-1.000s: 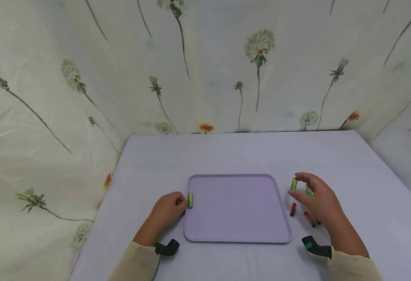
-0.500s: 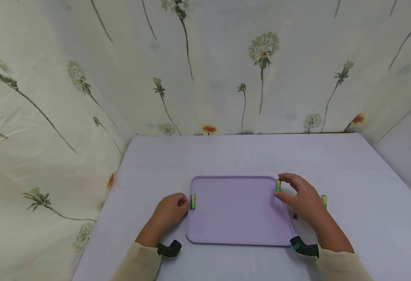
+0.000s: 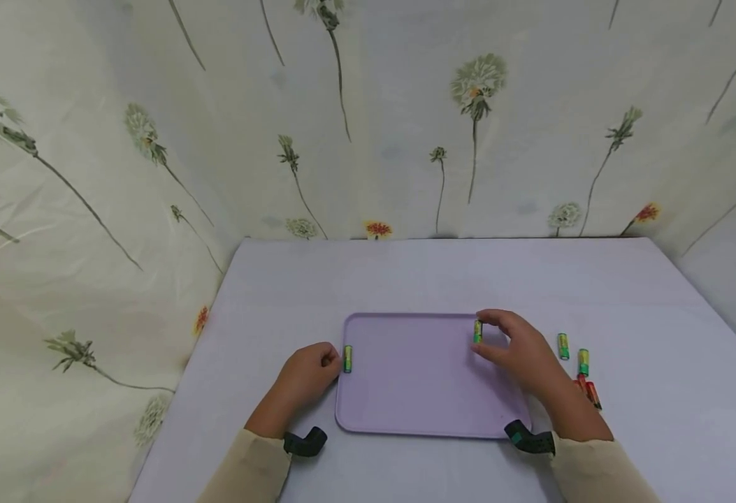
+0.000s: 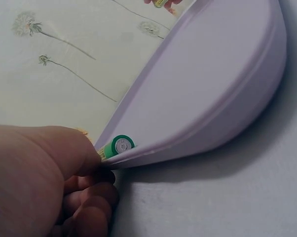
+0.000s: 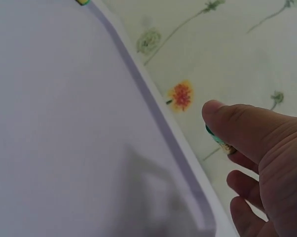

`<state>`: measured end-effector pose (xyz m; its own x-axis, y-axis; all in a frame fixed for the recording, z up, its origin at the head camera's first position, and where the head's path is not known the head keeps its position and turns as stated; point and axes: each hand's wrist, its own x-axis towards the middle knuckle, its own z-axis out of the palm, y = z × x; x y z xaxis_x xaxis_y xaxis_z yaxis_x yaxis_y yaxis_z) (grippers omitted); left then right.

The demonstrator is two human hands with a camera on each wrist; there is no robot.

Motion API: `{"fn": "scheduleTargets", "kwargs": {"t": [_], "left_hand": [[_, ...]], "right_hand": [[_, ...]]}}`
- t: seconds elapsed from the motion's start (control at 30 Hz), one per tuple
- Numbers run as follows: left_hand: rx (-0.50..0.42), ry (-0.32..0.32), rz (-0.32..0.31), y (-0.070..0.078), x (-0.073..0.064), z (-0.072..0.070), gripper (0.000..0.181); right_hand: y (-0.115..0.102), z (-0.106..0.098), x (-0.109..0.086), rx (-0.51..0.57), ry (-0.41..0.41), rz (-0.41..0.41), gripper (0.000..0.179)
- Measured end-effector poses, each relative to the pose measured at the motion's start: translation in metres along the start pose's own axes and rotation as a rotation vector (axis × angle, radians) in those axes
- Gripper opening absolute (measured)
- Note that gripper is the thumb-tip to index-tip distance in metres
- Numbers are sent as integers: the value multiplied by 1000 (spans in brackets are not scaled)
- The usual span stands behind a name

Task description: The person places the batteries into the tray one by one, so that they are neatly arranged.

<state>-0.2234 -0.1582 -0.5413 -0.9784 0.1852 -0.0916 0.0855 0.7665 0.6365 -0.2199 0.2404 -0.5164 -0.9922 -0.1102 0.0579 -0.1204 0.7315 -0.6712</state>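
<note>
My right hand (image 3: 525,355) pinches a green-and-yellow battery (image 3: 477,331) between thumb and fingertip, above the right part of a lilac tray (image 3: 418,384). In the right wrist view the thumb covers most of that battery. At the tray's left side, my left hand (image 3: 307,374) grips the rim, thumb at the edge and the other fingers curled. Just inside that rim lies another green-and-yellow battery (image 3: 347,358); its flat end (image 4: 123,145) faces the left wrist camera, close to the thumb.
To the right of the tray, two green-and-yellow batteries (image 3: 563,346) lie on the white-covered table (image 3: 437,276). Several red batteries (image 3: 594,395) lie nearer, partly behind my right forearm. A floral sheet (image 3: 368,126) hangs behind and beside the table.
My right hand has carried the pinched battery leftward, from beside the tray to over its right part. The batteries on the right have come into fuller view. The left hand stays at the rim.
</note>
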Motion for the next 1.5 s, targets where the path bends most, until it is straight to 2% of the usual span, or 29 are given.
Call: {"fn": "scheduleTargets", "kwargs": {"t": [0.27, 0.5, 0.8, 1.13, 1.5], "left_hand": [[-9, -2, 18, 1, 2, -1, 13], [-2, -12, 1, -1, 2, -3, 12], [3, -4, 11, 0, 5, -6, 13], [-7, -18, 8, 0, 3, -5, 14], [0, -20, 13, -1, 4, -3, 15]], "right_hand": [[-11, 13, 11, -29, -6, -44, 63], [-23, 23, 17, -29, -16, -110, 62], [-35, 38, 24, -23, -45, -137, 61], [-47, 63, 28, -16, -84, -186, 61], [-65, 80, 30, 0, -100, -225, 59]]}}
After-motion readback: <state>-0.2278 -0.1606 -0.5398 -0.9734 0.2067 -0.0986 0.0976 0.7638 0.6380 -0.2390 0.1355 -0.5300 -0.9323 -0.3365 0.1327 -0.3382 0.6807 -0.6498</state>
